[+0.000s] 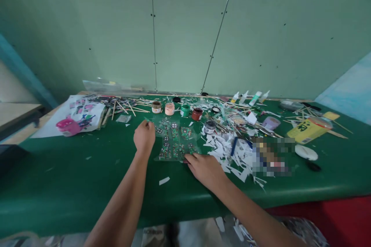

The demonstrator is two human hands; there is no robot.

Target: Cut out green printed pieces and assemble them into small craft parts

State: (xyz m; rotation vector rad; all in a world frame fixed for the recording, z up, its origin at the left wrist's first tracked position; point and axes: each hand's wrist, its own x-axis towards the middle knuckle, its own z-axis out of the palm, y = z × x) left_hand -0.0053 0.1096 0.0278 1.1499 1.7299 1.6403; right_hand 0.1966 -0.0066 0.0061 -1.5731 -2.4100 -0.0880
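A clear plastic sheet [158, 154] lies flat on the green tabletop, with several small green, patterned pieces [175, 133] on or under it. My left hand [144, 137] is closed in a pinch beside its upper left corner. What those fingers hold, if anything, is too small to make out. At the lower right edge of the plastic, my right hand [204, 168] presses its fingers together on the sheet's border. A white paper scrap [164, 180] lies on the green cover between my forearms.
Paint jars [169, 109] stand behind the sheet. White paper cuttings [232, 154] pile up at right, near a yellow container [308, 130] and glue bottles [255, 98]. A pink object [68, 126] sits on printed paper [55, 123] at left, by thin wooden sticks [130, 106].
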